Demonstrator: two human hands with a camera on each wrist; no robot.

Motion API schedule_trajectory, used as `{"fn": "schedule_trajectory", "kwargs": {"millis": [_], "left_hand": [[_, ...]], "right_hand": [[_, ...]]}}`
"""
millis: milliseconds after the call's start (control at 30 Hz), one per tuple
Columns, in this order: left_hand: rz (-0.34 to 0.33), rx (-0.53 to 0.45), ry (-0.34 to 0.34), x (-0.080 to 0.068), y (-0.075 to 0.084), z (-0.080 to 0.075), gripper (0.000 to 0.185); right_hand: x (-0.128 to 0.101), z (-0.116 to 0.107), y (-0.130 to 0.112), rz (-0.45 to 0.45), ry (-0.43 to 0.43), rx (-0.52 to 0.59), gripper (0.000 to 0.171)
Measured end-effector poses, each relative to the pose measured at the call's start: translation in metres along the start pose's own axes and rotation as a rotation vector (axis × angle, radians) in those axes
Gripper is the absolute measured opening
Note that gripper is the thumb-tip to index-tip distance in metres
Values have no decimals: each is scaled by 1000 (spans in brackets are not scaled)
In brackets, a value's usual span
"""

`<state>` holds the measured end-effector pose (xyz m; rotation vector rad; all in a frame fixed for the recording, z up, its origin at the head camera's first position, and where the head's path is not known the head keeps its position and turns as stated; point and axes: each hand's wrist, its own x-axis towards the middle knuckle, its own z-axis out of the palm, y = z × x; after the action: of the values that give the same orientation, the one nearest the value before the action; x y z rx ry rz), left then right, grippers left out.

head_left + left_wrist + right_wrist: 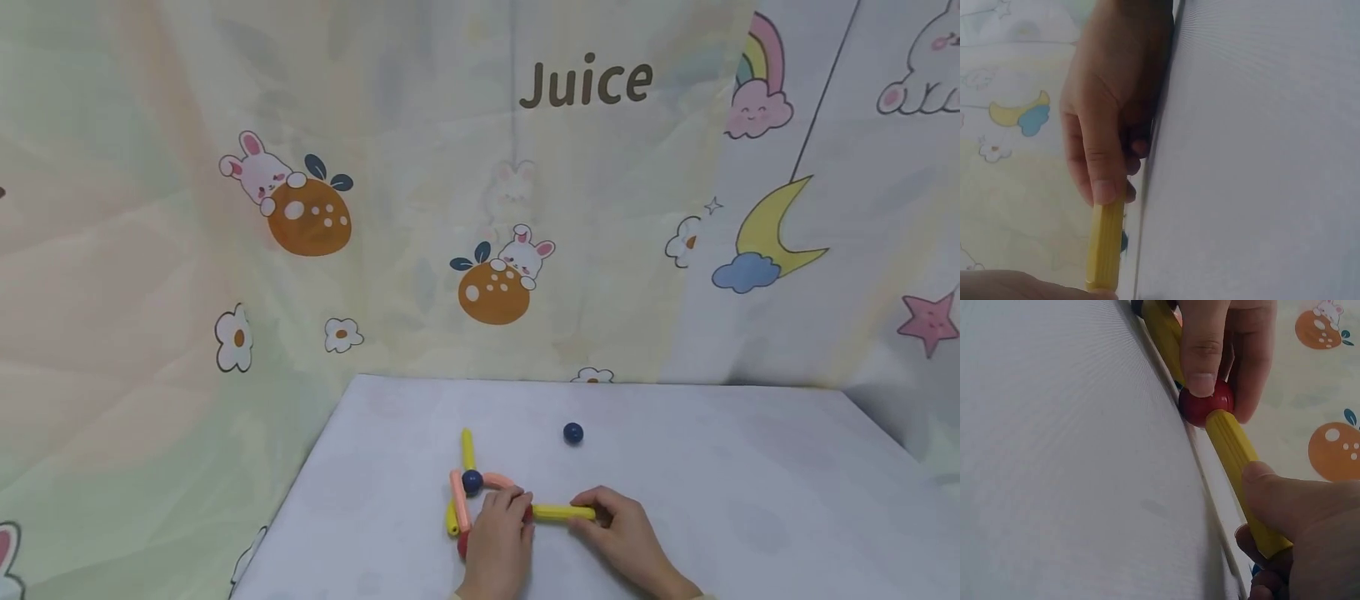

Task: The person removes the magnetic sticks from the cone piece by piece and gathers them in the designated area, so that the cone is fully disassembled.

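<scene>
Yellow rod (558, 512): lies flat on the tabletop (750, 500), near the front edge, between the two hands. Runs crosswise in the head view, long axis left to right, level with the surface. Points with its left end at the red ball (1207, 405) and, as far as the right wrist view shows, touches it there. Points with its right end toward the right hand (626, 537), well apart from the loose blue ball (573, 432) farther back.

Left hand (498, 537): pinches the red ball between thumb and fingertip, fingers curled over it. Right hand: curled round the rod's outer end, thumb on top.

Judged from this, a joining of rod end to ball. To do it well: steady the ball with the left pinch so it cannot roll. Hold the rod level and aim its axis straight through the ball's middle, not off to one side. Press along the axis only, lightly, without levering up or down. Spare the pink rods (498, 480) just behind the left hand any knock.
</scene>
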<state>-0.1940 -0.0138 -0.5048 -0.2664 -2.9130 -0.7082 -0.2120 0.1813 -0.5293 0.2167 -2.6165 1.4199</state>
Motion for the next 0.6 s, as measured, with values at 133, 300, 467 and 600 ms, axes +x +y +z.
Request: {"fn": "schedule_trajectory", "kwargs": {"millis": [133, 300, 467, 600], "left_hand": [[18, -25, 88, 0, -5, 0, 33], [38, -80, 134, 1, -15, 2, 35], [1, -178, 165, 2, -22, 7, 36], [-4, -201, 185, 3, -22, 8, 35]], "right_hand": [[0, 0, 1, -46, -8, -15, 27], [0, 1, 1, -67, -14, -64, 29], [1, 1, -2, -50, -21, -134, 30], [1, 1, -4, -34, -26, -144, 29]]}}
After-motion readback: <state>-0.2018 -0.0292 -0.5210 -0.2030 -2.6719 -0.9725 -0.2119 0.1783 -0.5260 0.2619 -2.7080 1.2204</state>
